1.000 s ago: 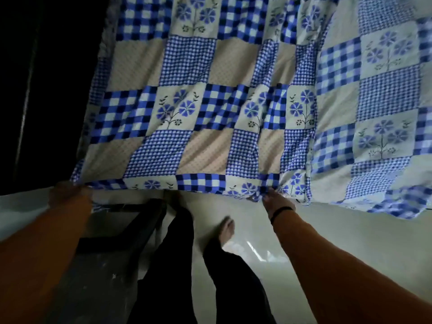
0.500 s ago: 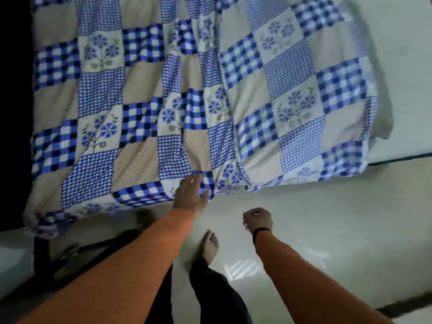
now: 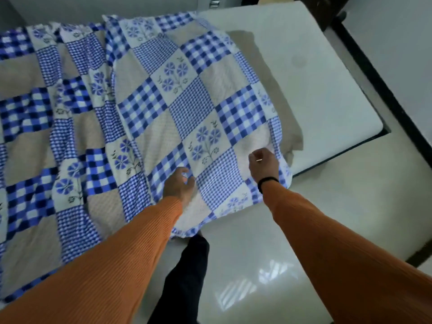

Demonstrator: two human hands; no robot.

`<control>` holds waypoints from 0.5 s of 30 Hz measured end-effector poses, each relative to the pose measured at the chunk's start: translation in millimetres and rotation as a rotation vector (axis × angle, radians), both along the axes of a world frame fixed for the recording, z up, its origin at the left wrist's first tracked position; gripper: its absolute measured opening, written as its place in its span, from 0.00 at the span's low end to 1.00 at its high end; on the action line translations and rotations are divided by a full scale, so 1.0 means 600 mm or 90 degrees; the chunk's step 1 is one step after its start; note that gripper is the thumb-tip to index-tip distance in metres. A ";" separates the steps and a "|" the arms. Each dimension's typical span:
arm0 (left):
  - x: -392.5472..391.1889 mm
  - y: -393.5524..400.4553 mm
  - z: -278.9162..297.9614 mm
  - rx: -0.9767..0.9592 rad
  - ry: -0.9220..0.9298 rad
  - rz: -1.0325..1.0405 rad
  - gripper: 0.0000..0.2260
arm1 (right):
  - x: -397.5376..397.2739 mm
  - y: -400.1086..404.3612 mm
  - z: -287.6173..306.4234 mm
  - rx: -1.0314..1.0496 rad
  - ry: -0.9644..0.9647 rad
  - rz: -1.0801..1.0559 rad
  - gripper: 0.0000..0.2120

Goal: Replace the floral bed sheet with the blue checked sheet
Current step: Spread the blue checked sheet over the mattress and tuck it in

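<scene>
At the near edge of the bed, both hands on the blue checked sheet [image 3: 163,108]; sheet lies spread over the left and middle of the white mattress [image 3: 315,73], bunched in long folds on the left, its right border short of the mattress's right side, which shows bare; floral sheet not in view.

Left hand [image 3: 178,184] rests on the cloth near the front hem, fingers loosely curled into the fabric; whether it pinches a fold or only presses, cannot tell. Right hand [image 3: 263,166] sits at the sheet's near right corner, knuckles up, fingers curled down into the cloth; looks like a hold on the corner, though the fingertips are hidden. Orange sleeves on both arms; black band at the right wrist [image 3: 267,182]; dark trouser leg [image 3: 187,265] and pale floor [image 3: 257,265] below.

Judgement: step in hand is drawing the sheet rightward to cover the bare part; to do it well, take a firm pinch at the corner with the right hand, keep the left holding the hem so the edge travels straight; pull low and level along the mattress, not upward, or the folds on the left will drag and twist; then smooth the ridges outward from the middle; check overhang is even before any tucking. Risk: pulling one corner alone skews the check pattern.
</scene>
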State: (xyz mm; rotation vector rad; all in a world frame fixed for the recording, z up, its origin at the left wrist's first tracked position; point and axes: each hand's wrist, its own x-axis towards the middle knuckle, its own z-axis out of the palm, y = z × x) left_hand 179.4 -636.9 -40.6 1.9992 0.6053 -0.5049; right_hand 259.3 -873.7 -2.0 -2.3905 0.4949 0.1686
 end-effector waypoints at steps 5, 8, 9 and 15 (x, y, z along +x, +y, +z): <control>0.140 -0.058 -0.004 -0.001 -0.113 0.016 0.16 | 0.193 -0.101 -0.001 -0.113 -0.032 0.001 0.12; 0.235 -0.103 0.007 0.074 -0.213 -0.026 0.15 | 0.287 -0.145 -0.007 -0.151 0.068 0.005 0.19; 0.268 -0.120 0.012 0.099 -0.244 -0.057 0.15 | 0.313 -0.159 -0.012 -0.138 0.103 0.000 0.20; 0.426 -0.219 0.033 0.206 -0.231 -0.117 0.19 | 0.430 -0.215 -0.045 -0.020 0.214 -0.010 0.27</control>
